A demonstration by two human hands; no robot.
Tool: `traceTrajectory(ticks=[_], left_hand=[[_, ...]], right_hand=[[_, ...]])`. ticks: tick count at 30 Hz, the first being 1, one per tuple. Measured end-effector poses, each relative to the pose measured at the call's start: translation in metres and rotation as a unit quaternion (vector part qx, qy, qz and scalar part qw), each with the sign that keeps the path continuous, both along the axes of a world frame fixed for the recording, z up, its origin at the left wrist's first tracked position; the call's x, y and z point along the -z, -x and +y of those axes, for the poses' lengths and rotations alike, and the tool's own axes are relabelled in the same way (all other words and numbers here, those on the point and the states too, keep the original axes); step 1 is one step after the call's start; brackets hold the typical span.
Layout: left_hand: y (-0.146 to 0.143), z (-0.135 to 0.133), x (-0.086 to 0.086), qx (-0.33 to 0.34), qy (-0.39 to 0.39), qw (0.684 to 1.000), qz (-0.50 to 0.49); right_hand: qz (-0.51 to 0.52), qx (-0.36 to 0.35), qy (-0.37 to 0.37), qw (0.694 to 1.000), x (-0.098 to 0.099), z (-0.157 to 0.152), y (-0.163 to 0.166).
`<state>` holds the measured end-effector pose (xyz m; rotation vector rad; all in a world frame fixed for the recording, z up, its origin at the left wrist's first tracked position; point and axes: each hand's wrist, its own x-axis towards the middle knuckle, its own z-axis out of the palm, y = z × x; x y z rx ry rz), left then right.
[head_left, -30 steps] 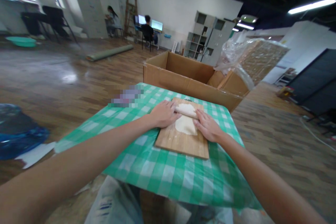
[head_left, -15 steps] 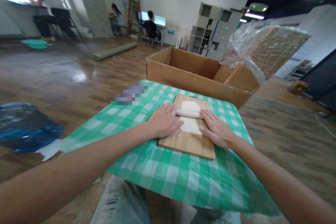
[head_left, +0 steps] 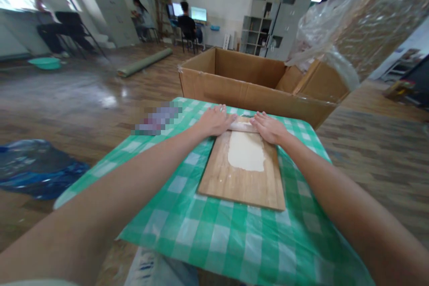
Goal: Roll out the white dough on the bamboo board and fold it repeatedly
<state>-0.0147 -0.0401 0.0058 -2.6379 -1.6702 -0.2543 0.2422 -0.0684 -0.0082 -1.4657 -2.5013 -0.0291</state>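
A pale rolling pin point(head_left: 244, 127) lies crosswise near the far end of a wooden board point(head_left: 219, 174). My left hand point(head_left: 216, 119) covers its left end, fingers pointing forward over it and thumb turned inward. On the other end, my right hand point(head_left: 268, 128) bears down in the same way. Between my hands and me, a flat sheet of white dough point(head_left: 246, 151) is spread lengthwise on the board. The pin sits across its far part, and both pin ends are hidden under my hands.
A green checked cloth point(head_left: 187, 214) covers the table. Beyond it stands a large cardboard box point(head_left: 248, 91) with plastic wrap point(head_left: 321, 31). A blurred item point(head_left: 157, 118) lies at the table's left edge. A blue plastic bag point(head_left: 40, 170) is on the floor; several people sit farther back.
Both hands have pushed the rolling pin away from me, from mid-dough to the board's far end. More of the dough sheet shows on the near side. The view has tilted slightly down.
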Motion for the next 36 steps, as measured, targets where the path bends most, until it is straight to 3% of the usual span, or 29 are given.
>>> traceTrajectory(ticks=[4,7,9,14,23,27,32,36], left_hand=[[0.0,0.01,0.003,0.005,-0.004,1.0,0.001],[0.005,0.001,0.006,0.058,-0.036,0.997,0.02],[0.008,-0.01,0.007,0.076,-0.04,0.996,0.019],[0.014,-0.043,0.007,0.026,-0.025,0.999,-0.022],[0.033,-0.112,0.005,0.092,-0.034,0.995,0.009],[0.037,-0.135,0.003,0.089,-0.043,0.995,0.014],[0.041,-0.151,0.002,0.097,-0.047,0.994,0.014],[0.038,-0.143,0.003,0.089,-0.044,0.995,0.01]], right_hand=[[-0.014,-0.004,-0.027,1.0,0.005,0.01,0.0],[-0.016,-0.005,-0.027,1.0,0.005,-0.001,0.0],[-0.007,0.007,-0.021,1.0,0.002,-0.015,0.001],[0.002,0.041,-0.006,0.999,-0.006,-0.062,0.007],[-0.023,0.001,-0.024,0.999,-0.006,-0.134,0.009],[-0.024,-0.02,-0.032,0.999,-0.01,-0.155,0.01],[-0.031,-0.041,-0.022,0.998,-0.015,-0.169,0.007],[-0.014,-0.04,-0.015,0.999,-0.013,-0.158,0.004]])
